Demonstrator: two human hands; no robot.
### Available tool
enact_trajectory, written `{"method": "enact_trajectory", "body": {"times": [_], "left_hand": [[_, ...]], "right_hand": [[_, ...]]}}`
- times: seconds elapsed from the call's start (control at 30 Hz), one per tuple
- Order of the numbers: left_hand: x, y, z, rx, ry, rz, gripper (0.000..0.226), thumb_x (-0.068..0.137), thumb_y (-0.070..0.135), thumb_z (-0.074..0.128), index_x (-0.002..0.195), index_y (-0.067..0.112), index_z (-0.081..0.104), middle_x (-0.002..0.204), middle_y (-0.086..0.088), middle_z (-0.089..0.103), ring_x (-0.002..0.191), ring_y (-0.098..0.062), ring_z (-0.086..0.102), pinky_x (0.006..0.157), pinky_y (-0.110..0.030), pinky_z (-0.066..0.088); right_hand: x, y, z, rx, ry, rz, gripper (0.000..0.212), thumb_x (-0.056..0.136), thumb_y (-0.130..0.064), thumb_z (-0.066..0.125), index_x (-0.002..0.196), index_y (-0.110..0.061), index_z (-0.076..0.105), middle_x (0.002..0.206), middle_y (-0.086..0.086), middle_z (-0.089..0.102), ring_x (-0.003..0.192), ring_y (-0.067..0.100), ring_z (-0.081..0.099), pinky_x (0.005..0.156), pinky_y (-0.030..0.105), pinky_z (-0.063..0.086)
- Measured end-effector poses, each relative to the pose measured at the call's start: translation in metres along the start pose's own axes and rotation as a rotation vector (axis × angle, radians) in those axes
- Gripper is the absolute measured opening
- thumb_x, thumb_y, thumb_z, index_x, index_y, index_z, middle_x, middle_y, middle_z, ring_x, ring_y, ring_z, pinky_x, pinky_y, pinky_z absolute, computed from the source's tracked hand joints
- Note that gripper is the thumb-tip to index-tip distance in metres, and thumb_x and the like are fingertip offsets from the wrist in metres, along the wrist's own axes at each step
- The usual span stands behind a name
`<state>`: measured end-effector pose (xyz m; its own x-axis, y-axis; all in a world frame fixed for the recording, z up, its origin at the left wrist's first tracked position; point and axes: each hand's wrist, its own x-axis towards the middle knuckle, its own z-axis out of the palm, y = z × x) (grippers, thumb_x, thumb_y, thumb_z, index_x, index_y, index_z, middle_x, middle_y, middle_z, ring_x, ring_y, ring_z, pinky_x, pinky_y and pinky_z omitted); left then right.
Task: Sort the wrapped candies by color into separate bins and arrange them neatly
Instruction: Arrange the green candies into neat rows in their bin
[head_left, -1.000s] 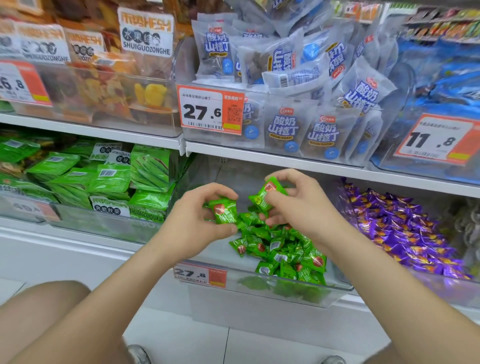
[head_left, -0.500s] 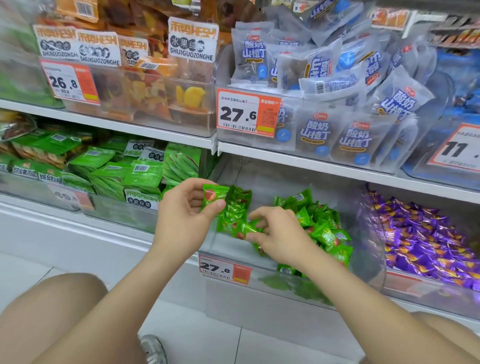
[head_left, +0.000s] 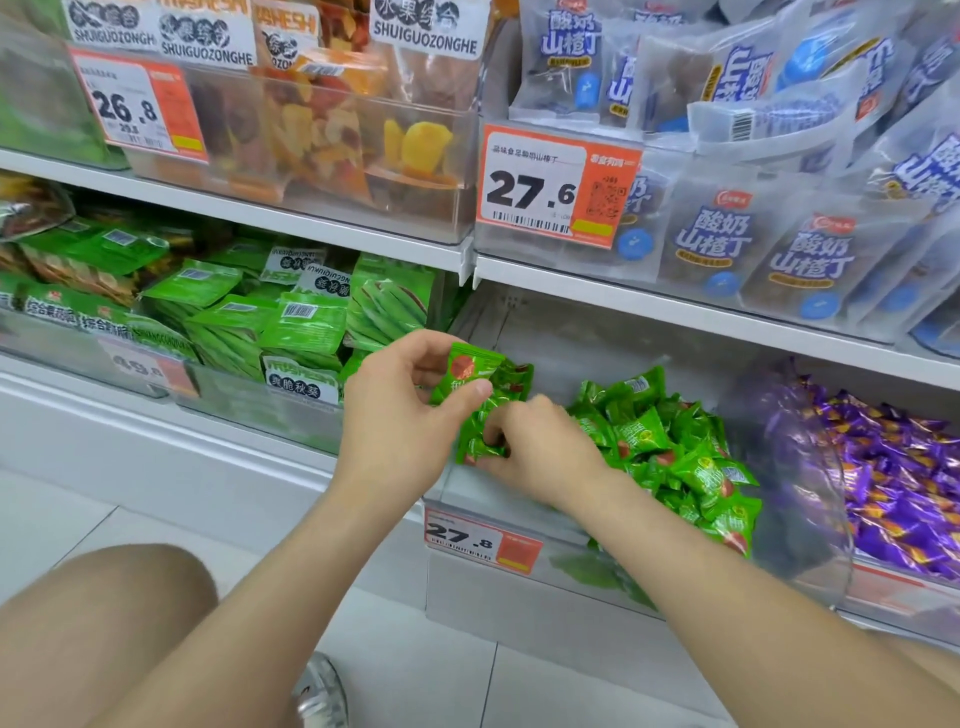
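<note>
Clear plastic bin (head_left: 550, 525), left end | our left hand (head_left: 400, 421) pinches a shiny green wrapped candy (head_left: 470, 370) | right hand (head_left: 540, 449) grips more candies (head_left: 475, 449), nearer the right-side pile (head_left: 670, 452).

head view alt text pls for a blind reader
Left hand and right hand each pinch green wrapped candies at the left end of a clear bin; a green pile lies to their right, purple candies in the next bin.
</note>
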<state>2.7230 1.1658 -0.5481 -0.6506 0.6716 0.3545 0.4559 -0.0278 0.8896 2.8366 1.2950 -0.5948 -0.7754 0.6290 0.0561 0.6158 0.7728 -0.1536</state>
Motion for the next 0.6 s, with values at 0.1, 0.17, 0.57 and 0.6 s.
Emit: {"method": "enact_trajectory", "body": {"times": [0.1, 0.17, 0.57, 0.6], "left_hand": [[-0.001, 0.003, -0.001, -0.042, -0.013, -0.005, 0.025, 0.076, 0.019, 0.092, 0.096, 0.025, 0.077, 0.085, 0.014, 0.077, 0.080, -0.005, 0.072, 0.076, -0.024, 0.059], [-0.002, 0.005, -0.003, -0.076, -0.019, -0.009, 0.024, 0.076, 0.018, 0.092, 0.094, 0.024, 0.078, 0.084, 0.013, 0.078, 0.079, -0.005, 0.074, 0.078, -0.028, 0.061], [-0.006, 0.012, -0.002, -0.159, 0.008, -0.057, 0.026, 0.080, 0.020, 0.090, 0.099, 0.024, 0.072, 0.087, 0.007, 0.076, 0.078, -0.015, 0.076, 0.073, -0.033, 0.062], [-0.006, 0.015, -0.002, -0.168, 0.005, -0.062, 0.025, 0.080, 0.021, 0.090, 0.095, 0.023, 0.071, 0.085, 0.007, 0.076, 0.076, -0.015, 0.076, 0.070, -0.030, 0.060]], "right_hand": [[-0.003, -0.001, -0.008, -0.094, 0.008, -0.040, 0.032, 0.089, -0.054, 0.071, 0.100, -0.025, 0.071, 0.095, 0.009, 0.067, 0.096, 0.036, 0.067, 0.069, 0.036, 0.047], [-0.005, 0.000, -0.011, -0.085, -0.011, -0.033, 0.036, 0.088, -0.055, 0.074, 0.104, -0.023, 0.071, 0.098, 0.010, 0.068, 0.097, 0.037, 0.067, 0.071, 0.037, 0.049], [-0.017, 0.006, -0.021, 0.094, 0.227, 0.039, 0.030, 0.094, -0.047, 0.053, 0.101, -0.023, 0.070, 0.075, 0.003, 0.071, 0.077, 0.031, 0.071, 0.066, 0.038, 0.056], [-0.019, 0.004, -0.030, 0.336, 0.272, 0.078, 0.028, 0.091, -0.036, 0.051, 0.101, -0.022, 0.073, 0.077, 0.002, 0.074, 0.077, 0.027, 0.073, 0.070, 0.039, 0.059]]}}
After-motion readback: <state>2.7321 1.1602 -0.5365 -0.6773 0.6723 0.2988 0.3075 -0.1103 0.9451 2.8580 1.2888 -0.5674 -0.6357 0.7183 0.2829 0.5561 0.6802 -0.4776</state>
